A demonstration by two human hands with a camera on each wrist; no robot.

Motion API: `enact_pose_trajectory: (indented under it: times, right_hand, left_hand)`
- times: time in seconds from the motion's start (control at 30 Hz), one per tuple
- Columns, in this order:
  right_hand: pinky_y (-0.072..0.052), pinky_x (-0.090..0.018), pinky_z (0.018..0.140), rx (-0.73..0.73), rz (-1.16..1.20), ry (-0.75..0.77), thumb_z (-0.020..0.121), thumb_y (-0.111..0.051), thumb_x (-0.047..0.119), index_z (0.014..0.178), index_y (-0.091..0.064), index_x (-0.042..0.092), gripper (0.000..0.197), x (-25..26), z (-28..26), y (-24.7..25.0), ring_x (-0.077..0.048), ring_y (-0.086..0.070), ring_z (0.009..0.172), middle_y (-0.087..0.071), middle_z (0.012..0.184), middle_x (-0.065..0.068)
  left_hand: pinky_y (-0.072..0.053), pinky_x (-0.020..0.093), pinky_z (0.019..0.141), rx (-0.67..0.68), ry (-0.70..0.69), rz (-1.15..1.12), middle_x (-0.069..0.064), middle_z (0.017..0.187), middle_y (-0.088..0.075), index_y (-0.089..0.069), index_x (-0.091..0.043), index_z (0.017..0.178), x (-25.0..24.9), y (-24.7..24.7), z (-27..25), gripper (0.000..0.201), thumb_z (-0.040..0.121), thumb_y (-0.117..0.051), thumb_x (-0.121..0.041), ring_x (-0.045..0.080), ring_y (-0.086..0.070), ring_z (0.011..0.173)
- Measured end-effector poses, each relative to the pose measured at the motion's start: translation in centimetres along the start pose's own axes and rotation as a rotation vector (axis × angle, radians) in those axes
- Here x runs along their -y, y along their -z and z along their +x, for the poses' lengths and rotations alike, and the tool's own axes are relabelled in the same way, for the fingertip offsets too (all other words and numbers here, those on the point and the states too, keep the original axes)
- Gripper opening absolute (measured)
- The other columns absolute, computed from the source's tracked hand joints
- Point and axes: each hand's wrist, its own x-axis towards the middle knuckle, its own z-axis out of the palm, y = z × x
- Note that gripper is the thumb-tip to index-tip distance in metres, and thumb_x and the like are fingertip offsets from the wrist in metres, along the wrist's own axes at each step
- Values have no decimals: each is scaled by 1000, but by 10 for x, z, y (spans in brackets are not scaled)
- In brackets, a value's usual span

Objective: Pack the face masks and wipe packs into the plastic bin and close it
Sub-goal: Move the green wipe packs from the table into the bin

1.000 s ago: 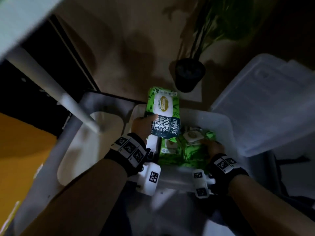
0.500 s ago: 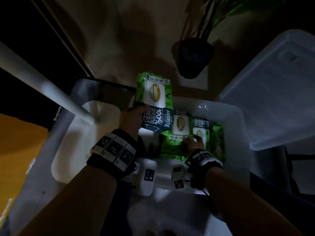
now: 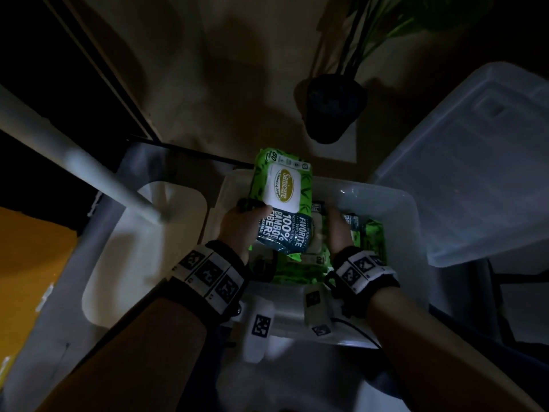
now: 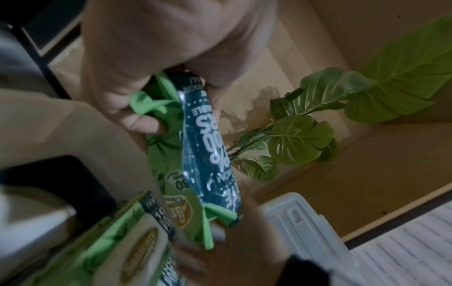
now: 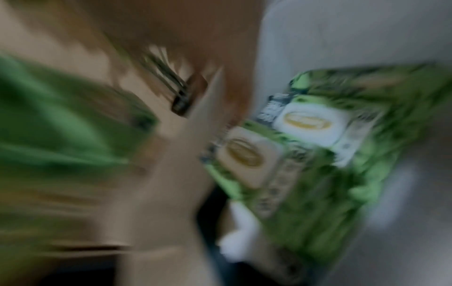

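My left hand grips a green and dark blue wipe pack by its lower left corner and holds it upright over the far left part of the white plastic bin. In the left wrist view, fingers and thumb pinch the wipe pack at its end. My right hand is inside the bin just right of the held pack, fingers fairly straight, above several green wipe packs lying there. The right wrist view is blurred and shows two lying packs. No face masks are visible.
The bin's translucent lid leans at the right. A dark plant pot with green leaves stands on the floor beyond the bin. A white table leg slants at the left over a white rounded tray.
My right hand left the lying packs and rose to the right side of the held pack. My left hand kept its grip and stayed over the bin's far left.
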Motion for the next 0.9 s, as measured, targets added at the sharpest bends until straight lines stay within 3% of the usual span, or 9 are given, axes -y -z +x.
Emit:
enact_pose_trajectory:
  times: [0.17,0.23,0.4,0.53,0.6,0.67,0.7,0.8,0.9]
  right_hand:
    - [-50,-52,94,406,106,63,43,-87,48,132,-47,15,103,11,-17,5,-31,-64,107,-65,121,-10]
    - [-54,-47,85,380,152,66,43,-89,31,132,-48,13,100,6,-12,17,-29,-67,100,-66,118,-10]
    - [-58,-37,63,168,212,-2,80,-61,-3,129,-49,6,51,-6,-1,60,-26,-68,81,-68,100,-11]
    - [-46,-48,88,-21,4,-31,81,-62,-4,140,-36,9,65,-21,8,101,-39,-52,117,-52,132,-20]
    - [-42,-55,97,-76,-48,-52,79,-64,-6,142,-31,12,73,-29,10,114,-43,-46,123,-45,138,-23]
    - [-40,-55,100,-94,-123,-76,78,-66,-7,144,-28,13,79,-38,12,121,-43,-44,125,-43,140,-25]
    - [-40,-54,101,-103,-164,-80,77,-66,-7,145,-27,12,81,-41,12,121,-42,-43,126,-42,141,-25]
    - [-41,-48,101,-159,-226,-78,74,-71,-5,141,-31,4,79,-45,14,121,-41,-44,126,-42,140,-26]
    - [-45,-44,95,-152,-341,-56,74,-73,1,129,-45,-6,62,-40,16,122,-41,-51,118,-52,130,-26]
  left_hand:
    - [-48,14,47,75,54,26,5,90,-64,-58,-2,124,8,-13,-8,35,93,-56,-18,8,-63,56]
    - [-48,19,53,138,113,74,7,107,-66,-56,-9,127,10,-19,-14,38,93,-57,-25,11,-65,72]
    - [-33,29,84,158,124,201,1,146,-42,-35,-21,146,8,-20,-13,55,94,-54,-25,20,-47,118]
    - [-33,28,85,138,102,268,3,145,-43,-39,-17,144,9,-17,-9,53,93,-55,-19,22,-43,131]
    - [-34,27,81,155,93,274,3,131,-52,-50,-15,133,11,-17,-7,40,93,-54,-16,21,-48,122]
    - [-34,27,67,161,57,292,-2,93,-54,-58,-21,90,16,-19,-3,12,93,-52,-10,17,-52,92]
    - [-30,25,61,156,43,306,-5,78,-46,-48,-23,73,21,-19,0,25,92,-52,-8,12,-47,76]
    - [-30,24,57,150,26,373,-1,66,-43,-43,-20,61,31,-23,4,36,89,-55,-1,10,-40,61]
    - [-36,27,67,195,55,558,8,68,-49,-47,-15,61,49,-34,21,25,82,-61,-13,22,-48,72]
